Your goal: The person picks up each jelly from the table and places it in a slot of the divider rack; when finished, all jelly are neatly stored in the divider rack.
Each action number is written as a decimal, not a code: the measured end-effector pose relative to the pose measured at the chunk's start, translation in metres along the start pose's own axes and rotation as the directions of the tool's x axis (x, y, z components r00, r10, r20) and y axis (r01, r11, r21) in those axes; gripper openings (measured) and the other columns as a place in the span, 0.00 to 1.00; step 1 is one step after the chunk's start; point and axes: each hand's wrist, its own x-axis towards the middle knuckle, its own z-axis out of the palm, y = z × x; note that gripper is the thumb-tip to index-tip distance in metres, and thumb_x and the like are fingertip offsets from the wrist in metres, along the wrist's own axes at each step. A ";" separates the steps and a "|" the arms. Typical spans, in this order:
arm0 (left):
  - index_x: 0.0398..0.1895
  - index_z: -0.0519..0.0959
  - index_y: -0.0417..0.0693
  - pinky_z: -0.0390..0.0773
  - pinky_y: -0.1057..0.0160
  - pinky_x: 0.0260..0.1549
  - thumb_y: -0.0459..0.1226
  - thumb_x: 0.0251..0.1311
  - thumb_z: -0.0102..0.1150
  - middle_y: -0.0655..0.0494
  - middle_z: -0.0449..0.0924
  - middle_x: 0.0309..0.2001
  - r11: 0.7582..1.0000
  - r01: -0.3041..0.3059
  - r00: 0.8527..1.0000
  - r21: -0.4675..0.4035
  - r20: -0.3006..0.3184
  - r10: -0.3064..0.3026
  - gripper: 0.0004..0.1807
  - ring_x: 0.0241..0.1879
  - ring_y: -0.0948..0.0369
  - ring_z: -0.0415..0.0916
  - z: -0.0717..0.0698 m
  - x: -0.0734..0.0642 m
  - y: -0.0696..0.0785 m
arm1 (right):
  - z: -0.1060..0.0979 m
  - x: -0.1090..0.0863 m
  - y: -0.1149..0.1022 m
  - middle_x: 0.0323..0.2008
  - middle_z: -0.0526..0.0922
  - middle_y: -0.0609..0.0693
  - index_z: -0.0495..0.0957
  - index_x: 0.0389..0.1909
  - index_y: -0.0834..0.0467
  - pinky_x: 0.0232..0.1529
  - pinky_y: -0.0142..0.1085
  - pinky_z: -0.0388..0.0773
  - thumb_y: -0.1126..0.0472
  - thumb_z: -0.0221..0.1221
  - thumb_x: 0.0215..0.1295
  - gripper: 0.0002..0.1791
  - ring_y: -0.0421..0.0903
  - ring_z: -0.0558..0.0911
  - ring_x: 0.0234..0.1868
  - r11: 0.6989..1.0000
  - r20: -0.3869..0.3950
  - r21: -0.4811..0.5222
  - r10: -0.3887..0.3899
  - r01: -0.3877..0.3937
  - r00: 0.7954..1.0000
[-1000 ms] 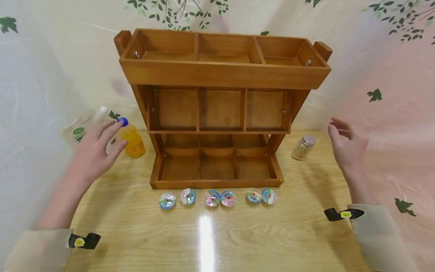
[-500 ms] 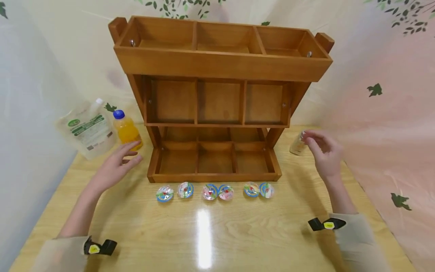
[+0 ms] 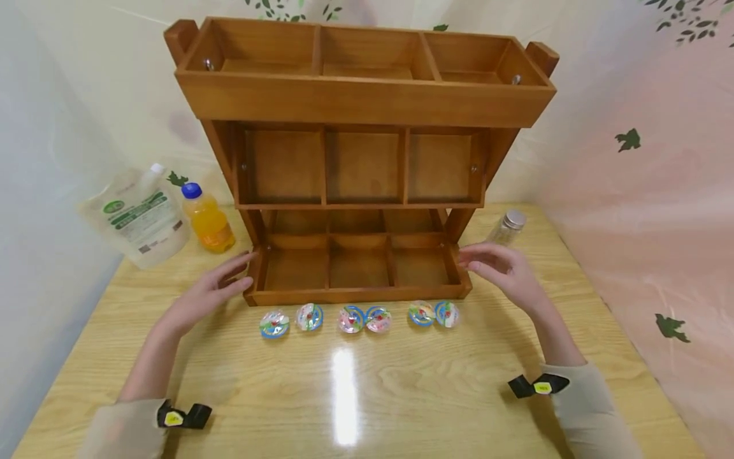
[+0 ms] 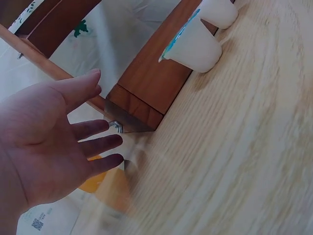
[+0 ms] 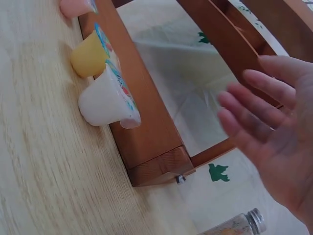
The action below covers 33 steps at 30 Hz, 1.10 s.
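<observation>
A brown three-tier wooden rack with divided trays stands in the middle of the head view. At the left end of its bottom tray is my left hand, fingers loosely extended, gripping nothing. My right hand is at the opposite end, thumb and fingers apart. The left wrist view shows the left palm beside the rack's bolted corner; contact is unclear. In the right wrist view the right fingers appear apart from the rack's side. Several small lidded jelly cups line up before the rack.
Behind my left hand are an orange drink bottle with a blue cap and a white pouch. A small glass jar with a silver lid stands behind my right hand. Patterned cloth surrounds the wooden table.
Both hands have come inward and down to the ends of the bottom tray, the left from near the bottle, the right from beside the jar. The head view has shifted slightly.
</observation>
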 end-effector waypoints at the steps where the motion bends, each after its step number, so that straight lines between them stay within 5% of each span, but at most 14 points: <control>1: 0.83 0.55 0.58 0.52 0.25 0.73 0.52 0.78 0.49 0.40 0.45 0.84 1.000 0.007 1.000 -0.006 0.009 -0.007 0.34 0.80 0.33 0.45 0.000 0.000 -0.001 | 0.001 -0.001 0.000 0.50 0.88 0.53 0.79 0.56 0.73 0.51 0.27 0.85 0.76 0.57 0.70 0.15 0.40 0.88 0.50 0.999 0.034 -0.025 0.033 -0.032 0.999; 5: 0.83 0.55 0.60 0.51 0.23 0.72 0.51 0.79 0.48 0.39 0.44 0.84 1.000 0.021 0.999 -0.011 0.029 -0.021 0.34 0.80 0.31 0.44 0.000 -0.002 -0.003 | 0.005 -0.002 0.001 0.51 0.87 0.63 0.80 0.59 0.65 0.48 0.32 0.87 0.72 0.61 0.69 0.18 0.45 0.88 0.51 0.988 0.169 -0.107 0.131 -0.114 0.977; 10: 0.83 0.55 0.61 0.51 0.22 0.70 0.52 0.78 0.48 0.40 0.46 0.83 0.999 0.039 0.998 -0.013 0.040 -0.038 0.34 0.80 0.31 0.45 0.000 -0.002 -0.004 | 0.005 -0.002 0.005 0.55 0.86 0.62 0.81 0.60 0.58 0.53 0.37 0.86 0.68 0.68 0.64 0.23 0.51 0.87 0.54 0.973 0.311 -0.164 0.208 -0.163 0.927; 17: 0.83 0.54 0.64 0.50 0.22 0.71 0.53 0.78 0.48 0.41 0.47 0.83 0.999 0.046 0.998 -0.019 0.042 -0.045 0.34 0.81 0.33 0.44 0.003 -0.001 -0.006 | 0.006 -0.003 0.011 0.59 0.84 0.63 0.80 0.62 0.62 0.60 0.40 0.83 0.65 0.72 0.60 0.28 0.50 0.86 0.58 0.973 0.463 -0.177 0.214 -0.147 0.860; 25: 0.83 0.54 0.68 0.48 0.22 0.72 0.54 0.77 0.49 0.42 0.46 0.84 0.994 0.074 0.997 -0.077 0.036 -0.072 0.34 0.81 0.33 0.41 0.010 -0.002 -0.011 | 0.005 -0.005 0.012 0.64 0.83 0.50 0.79 0.65 0.53 0.64 0.38 0.81 0.54 0.73 0.61 0.31 0.38 0.82 0.62 0.948 0.530 -0.297 0.266 -0.117 0.805; 33: 0.83 0.55 0.65 0.48 0.24 0.73 0.53 0.77 0.50 0.43 0.47 0.84 0.992 0.064 0.998 -0.109 0.029 -0.061 0.34 0.82 0.35 0.42 0.013 0.000 -0.014 | 0.011 -0.007 0.011 0.62 0.85 0.48 0.80 0.65 0.49 0.63 0.45 0.81 0.55 0.73 0.60 0.30 0.44 0.82 0.62 0.904 0.509 -0.408 0.341 -0.127 0.790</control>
